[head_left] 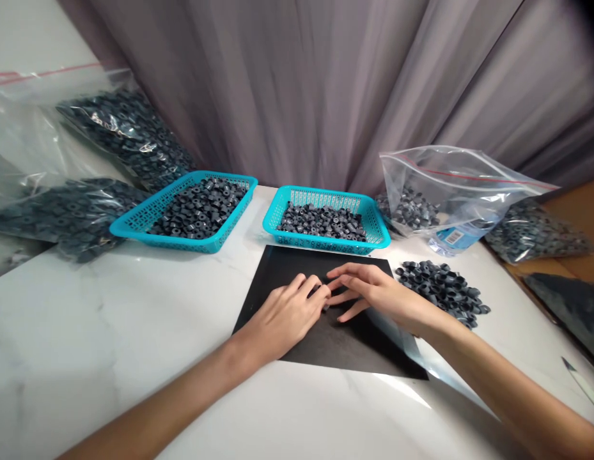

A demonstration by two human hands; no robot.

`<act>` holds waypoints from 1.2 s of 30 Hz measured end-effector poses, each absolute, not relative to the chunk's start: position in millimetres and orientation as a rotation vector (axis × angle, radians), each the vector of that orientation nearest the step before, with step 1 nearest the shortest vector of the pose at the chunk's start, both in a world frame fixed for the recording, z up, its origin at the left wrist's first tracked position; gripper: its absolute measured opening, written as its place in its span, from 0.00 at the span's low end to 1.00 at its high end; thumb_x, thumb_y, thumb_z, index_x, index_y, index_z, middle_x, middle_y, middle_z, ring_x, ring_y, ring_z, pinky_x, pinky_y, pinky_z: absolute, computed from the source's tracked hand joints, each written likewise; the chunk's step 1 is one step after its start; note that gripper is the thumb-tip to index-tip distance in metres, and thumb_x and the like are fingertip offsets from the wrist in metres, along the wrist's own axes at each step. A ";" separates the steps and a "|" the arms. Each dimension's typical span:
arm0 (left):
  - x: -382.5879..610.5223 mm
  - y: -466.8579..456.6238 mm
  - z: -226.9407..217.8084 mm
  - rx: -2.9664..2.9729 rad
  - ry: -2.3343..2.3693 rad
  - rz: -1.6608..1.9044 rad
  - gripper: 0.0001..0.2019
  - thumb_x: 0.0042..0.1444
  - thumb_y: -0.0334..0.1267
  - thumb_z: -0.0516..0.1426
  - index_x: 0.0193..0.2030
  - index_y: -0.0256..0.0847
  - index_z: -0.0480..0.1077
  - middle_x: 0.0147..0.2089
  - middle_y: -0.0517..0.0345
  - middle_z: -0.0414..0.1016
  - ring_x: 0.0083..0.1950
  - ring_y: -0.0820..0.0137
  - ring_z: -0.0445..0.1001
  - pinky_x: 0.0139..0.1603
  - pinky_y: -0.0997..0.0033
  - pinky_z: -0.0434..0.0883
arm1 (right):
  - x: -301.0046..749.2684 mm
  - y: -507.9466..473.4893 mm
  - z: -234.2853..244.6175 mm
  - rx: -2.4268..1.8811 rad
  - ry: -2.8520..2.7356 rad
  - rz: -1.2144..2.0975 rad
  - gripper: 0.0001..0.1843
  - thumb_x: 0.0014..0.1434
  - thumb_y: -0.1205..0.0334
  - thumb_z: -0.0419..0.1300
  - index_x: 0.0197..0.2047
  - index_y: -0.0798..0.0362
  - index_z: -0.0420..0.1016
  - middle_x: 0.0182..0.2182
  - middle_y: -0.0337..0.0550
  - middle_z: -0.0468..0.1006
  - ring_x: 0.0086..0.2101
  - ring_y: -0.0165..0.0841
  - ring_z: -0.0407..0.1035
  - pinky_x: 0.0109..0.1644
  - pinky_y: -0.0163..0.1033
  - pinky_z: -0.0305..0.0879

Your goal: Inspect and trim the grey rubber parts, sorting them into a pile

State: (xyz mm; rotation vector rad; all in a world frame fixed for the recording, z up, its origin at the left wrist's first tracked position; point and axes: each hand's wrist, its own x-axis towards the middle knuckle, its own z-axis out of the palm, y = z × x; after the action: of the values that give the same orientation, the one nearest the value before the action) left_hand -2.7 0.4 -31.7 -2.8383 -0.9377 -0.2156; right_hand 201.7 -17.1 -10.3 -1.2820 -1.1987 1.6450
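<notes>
Over the black mat (pixel 320 351), my left hand (pixel 288 314) has its fingers curled and closed around a small dark grey plastic part (pixel 326 308), mostly hidden by the fingertips. My right hand (pixel 376 291) is close on the right, its fingers spread and pointing toward the left fingertips. Nothing shows in its grasp. Just beyond the right wrist lies a loose pile of dark grey ring-like parts (pixel 443 287) on the white marbled table (pixel 109 338).
Behind the mat stand a blue basket (pixel 325 243) and, to its left, another blue basket (pixel 191 244), both holding small dark parts. Filled plastic bags (pixel 128 134) lean at the left. At the right are an open zip bag (pixel 416 198), a water bottle (pixel 462 233) and a pen-like object (pixel 582 383).
</notes>
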 end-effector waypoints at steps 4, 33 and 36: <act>-2.3 3.0 -31.6 -2.814 -1.048 -0.219 0.12 0.70 0.33 0.43 0.50 0.39 0.67 0.48 0.51 0.72 0.48 0.61 0.70 0.35 0.65 0.69 | 207.6 -11.6 -16.8 -1.319 -1.311 1.608 0.10 0.70 0.62 0.53 0.50 0.57 0.70 0.40 0.51 0.83 0.38 0.34 0.80 0.39 0.37 0.78; -11.7 28.0 -10.6 -3.505 -2.417 -1.654 0.14 0.63 0.47 0.48 0.30 0.45 0.50 0.27 0.69 0.48 0.21 0.79 0.48 0.19 0.79 0.45 | 193.5 -24.8 -55.8 -1.464 -1.921 0.626 0.11 0.71 0.54 0.50 0.46 0.49 0.70 0.38 0.46 0.78 0.38 0.40 0.74 0.39 0.42 0.68; -14.4 28.2 -10.5 -3.451 -2.575 -1.863 0.15 0.60 0.47 0.51 0.29 0.45 0.50 0.27 0.70 0.45 0.21 0.80 0.45 0.18 0.81 0.44 | 189.0 -29.1 -58.9 -1.440 -2.190 0.367 0.12 0.73 0.56 0.46 0.51 0.47 0.67 0.45 0.47 0.79 0.43 0.41 0.75 0.44 0.43 0.68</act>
State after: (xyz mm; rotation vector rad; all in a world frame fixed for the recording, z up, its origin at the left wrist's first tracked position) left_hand -14.4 28.2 -10.5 -3.4506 -2.5754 -1.8629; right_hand 189.0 -29.1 -58.9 -1.4404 -2.1903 0.3674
